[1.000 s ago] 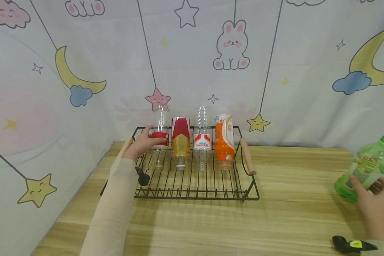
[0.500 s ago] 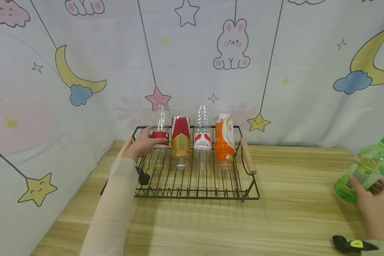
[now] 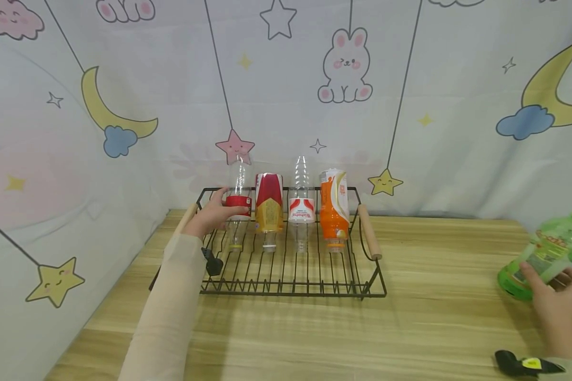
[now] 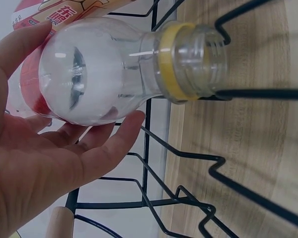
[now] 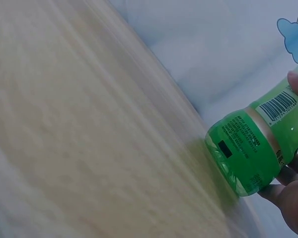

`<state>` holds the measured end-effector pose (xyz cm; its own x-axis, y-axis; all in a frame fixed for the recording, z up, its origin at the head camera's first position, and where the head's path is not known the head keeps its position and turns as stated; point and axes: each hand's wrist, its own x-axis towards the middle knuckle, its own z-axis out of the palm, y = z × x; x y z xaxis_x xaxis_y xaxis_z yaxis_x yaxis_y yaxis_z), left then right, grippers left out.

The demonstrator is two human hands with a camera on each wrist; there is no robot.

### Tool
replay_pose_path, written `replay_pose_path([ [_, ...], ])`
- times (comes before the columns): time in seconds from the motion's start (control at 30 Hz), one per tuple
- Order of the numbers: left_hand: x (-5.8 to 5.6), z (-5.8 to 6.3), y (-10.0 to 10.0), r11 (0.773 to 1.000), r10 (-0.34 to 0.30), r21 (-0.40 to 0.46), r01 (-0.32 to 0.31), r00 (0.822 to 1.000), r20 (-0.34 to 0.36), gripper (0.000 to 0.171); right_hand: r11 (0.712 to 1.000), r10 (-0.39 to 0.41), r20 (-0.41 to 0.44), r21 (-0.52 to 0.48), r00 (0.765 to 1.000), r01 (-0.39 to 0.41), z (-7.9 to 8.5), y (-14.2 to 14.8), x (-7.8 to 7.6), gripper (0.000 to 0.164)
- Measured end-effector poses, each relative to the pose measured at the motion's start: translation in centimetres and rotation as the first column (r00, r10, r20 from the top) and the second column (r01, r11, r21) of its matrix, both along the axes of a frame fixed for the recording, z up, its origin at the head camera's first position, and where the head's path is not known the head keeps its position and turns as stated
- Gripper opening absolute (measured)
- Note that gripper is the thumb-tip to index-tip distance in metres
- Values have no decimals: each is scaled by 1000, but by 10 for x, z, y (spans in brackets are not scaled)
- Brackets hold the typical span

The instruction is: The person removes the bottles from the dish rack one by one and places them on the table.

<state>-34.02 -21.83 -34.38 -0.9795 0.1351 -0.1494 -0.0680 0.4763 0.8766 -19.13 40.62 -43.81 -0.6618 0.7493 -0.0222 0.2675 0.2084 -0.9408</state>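
My left hand [image 3: 214, 214] grips a clear plastic bottle [image 3: 239, 203] with a red label, thumb across the label. This bottle leans neck-down in a black wire dish rack [image 3: 293, 294]. In the left wrist view, fingers curve beneath the clear bottle [image 4: 97, 64], and its uncapped mouth with a yellow ring points toward the rack's wires. At the far right, my right hand [image 3: 560, 301] holds a green plastic bottle [image 3: 543, 259] with a green cap, tilted to the right with its base low over the table. The right wrist view shows the dark green base of this bottle [image 5: 243, 153].
Beside the gripped bottle stand a red-and-gold bottle [image 3: 269, 203], a clear bottle with a white-and-red label [image 3: 301, 211] and an orange bottle [image 3: 334, 211], all neck-down. The rack has wooden handles [image 3: 369, 233]. A printed curtain [image 3: 286, 95] hangs behind the wooden table [image 3: 434, 317].
The top of the green bottle has tipped slightly farther right and down in my right hand. My left hand and the bottles in the rack stay where they were.
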Motion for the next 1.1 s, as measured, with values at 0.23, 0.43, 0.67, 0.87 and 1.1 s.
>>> replay_pose_path([
  [0.23,1,-1,-1,1000,-1,-5,1,1000,15,96,1000,-7,-6,11,1000,7,-2,0,0,82],
  [0.43,0,-2,-1,1000,-2,-3,2,1000,27,98,1000,-18,5,10,1000,18,-3,0,-1,83],
  [0.67,1,-2,0,1000,-6,10,5,999,40,99,1000,-8,20,16,1000,8,-4,2,0,84],
  [0.87,4,0,2,1000,-9,25,7,998,56,98,1000,-3,29,22,1000,2,-3,-2,0,84],
  [1.1,2,0,1,1000,-9,25,8,999,53,98,1000,0,12,19,1000,0,1,-4,1,85],
])
